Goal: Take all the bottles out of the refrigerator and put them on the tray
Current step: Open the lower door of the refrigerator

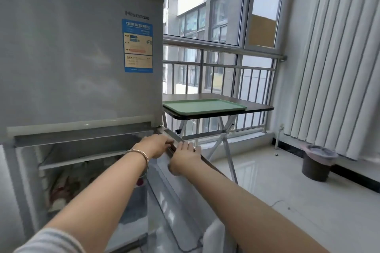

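Observation:
A grey refrigerator (78,51) fills the left side; its upper door is closed. The lower door (181,207) is swung open toward me, showing a shelf and blurred items inside (65,187); I cannot make out any bottles. My left hand (157,145), with a bracelet on the wrist, grips the top edge of the lower door from the inside. My right hand (185,157) holds the same edge from the outside. A green tray (203,106) lies bare on a small folding table (259,107) just right of the refrigerator.
A metal railing (222,65) and windows stand behind the table. A white radiator (329,68) covers the right wall, with a dark bin (316,162) with a pink liner below it. Pale tiled floor (287,191) spreads out to the right.

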{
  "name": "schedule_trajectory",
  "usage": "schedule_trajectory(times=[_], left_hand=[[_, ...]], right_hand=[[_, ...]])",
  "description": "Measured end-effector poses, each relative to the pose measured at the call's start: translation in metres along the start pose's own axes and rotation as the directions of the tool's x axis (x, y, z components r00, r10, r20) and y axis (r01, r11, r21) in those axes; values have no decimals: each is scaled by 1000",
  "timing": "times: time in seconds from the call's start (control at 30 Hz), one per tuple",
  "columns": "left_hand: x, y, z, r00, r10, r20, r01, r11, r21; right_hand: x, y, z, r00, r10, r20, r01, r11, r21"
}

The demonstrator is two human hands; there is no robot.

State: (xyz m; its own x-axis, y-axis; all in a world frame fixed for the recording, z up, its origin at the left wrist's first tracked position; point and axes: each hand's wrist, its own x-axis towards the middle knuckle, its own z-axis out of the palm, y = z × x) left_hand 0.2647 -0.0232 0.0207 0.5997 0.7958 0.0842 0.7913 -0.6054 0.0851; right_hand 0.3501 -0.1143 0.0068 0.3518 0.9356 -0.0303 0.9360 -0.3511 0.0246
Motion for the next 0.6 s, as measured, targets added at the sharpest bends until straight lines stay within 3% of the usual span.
schedule_trajectory(times=[0.23, 0.6], left_hand=[[10, 34, 28, 999, 35, 32, -36, 999, 38], [28, 40, 48, 998, 27, 59, -21, 996, -88]], right_hand=[[1, 57, 10, 997, 22, -68, -25, 999, -38], [20, 90, 25, 987, -25, -158, 20, 999, -31]])
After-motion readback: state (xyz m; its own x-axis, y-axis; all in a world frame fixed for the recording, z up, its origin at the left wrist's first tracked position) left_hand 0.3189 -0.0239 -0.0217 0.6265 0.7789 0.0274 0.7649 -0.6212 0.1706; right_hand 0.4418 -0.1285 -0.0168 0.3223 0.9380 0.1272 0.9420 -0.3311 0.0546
